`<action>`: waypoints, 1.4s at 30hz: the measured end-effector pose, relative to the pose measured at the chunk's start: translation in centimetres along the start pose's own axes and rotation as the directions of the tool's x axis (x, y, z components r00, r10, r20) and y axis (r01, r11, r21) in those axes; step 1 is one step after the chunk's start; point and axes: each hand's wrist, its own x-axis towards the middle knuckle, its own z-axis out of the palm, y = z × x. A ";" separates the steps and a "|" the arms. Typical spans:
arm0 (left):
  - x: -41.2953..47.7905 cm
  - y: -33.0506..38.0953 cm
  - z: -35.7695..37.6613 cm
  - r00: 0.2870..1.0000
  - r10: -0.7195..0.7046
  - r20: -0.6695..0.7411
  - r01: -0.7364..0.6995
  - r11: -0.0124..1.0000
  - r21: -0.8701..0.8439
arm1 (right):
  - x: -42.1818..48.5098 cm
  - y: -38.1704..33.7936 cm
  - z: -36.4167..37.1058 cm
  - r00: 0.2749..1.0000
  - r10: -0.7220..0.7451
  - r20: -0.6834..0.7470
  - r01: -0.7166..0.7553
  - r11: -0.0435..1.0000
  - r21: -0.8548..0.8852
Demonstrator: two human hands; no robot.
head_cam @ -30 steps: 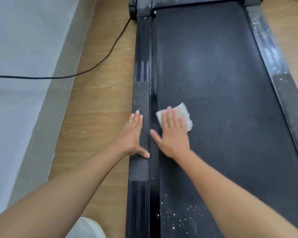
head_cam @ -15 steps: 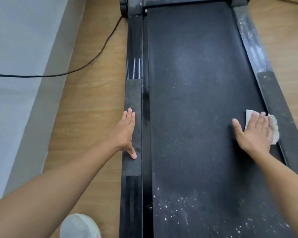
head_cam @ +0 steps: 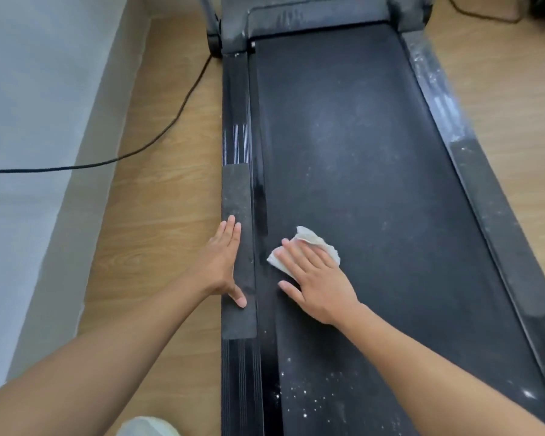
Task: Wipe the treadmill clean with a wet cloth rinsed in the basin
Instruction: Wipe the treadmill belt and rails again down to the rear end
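Wood-look floor [head_cam: 158,247] along a pale wall [head_cam: 29,121], a black cable [head_cam: 158,140] trailing across both, and the dusty treadmill [head_cam: 312,17] fills the rest. The right hand [head_cam: 318,284] lies flat on the white cloth [head_cam: 309,238], fingers straight and close together, pressing it onto the belt [head_cam: 375,152] near its left edge. No pinch, just palm on top. The left hand [head_cam: 224,262] rests flat on the left side rail [head_cam: 236,196], fingers straight, thumb out. White specks [head_cam: 312,391] dot the near end of the belt.
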 end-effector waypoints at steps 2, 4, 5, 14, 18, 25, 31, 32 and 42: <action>0.0 -0.1 0.0 1.000 -0.007 0.012 0.006 1.000 0.008 | -0.7 5.9 -1.8 0.959 0.282 -0.017 -0.281 0.959 0.024; 0.0 0.0 0.1 1.000 -0.006 0.015 0.006 1.000 0.001 | -2.9 12.7 -3.4 0.853 0.522 0.007 -0.522 0.853 0.014; 0.0 0.1 0.2 1.000 -0.005 0.019 0.005 1.000 -0.003 | -4.6 15.8 -4.3 0.795 0.606 0.022 -0.607 0.795 0.026; 0.5 -0.1 0.9 1.000 0.006 0.012 -0.006 0.999 -0.046 | -3.4 9.4 -2.6 0.671 0.740 0.047 -0.732 0.650 0.205; 0.7 0.2 0.8 1.000 -0.003 0.024 0.004 0.999 -0.042 | -1.2 -2.3 0.8 0.923 0.383 -0.027 -0.376 0.917 0.134; -0.4 1.4 -0.6 0.994 -0.037 0.100 0.036 0.999 0.014 | -6.4 0.1 0.9 0.997 0.063 0.049 -0.065 0.997 0.047; -0.2 1.4 -0.5 0.988 -0.057 0.146 0.055 0.998 0.018 | -11.8 16.1 -3.3 0.751 0.658 0.052 -0.660 0.748 0.067; -0.2 1.5 -0.5 0.987 -0.059 0.147 0.057 0.998 0.018 | -12.9 17.2 -3.5 0.704 0.708 0.054 -0.709 0.697 0.111; 0.2 1.3 -0.1 0.991 -0.054 0.122 0.054 0.999 0.006 | -3.9 -1.0 0.9 0.885 0.465 0.018 -0.462 0.874 0.152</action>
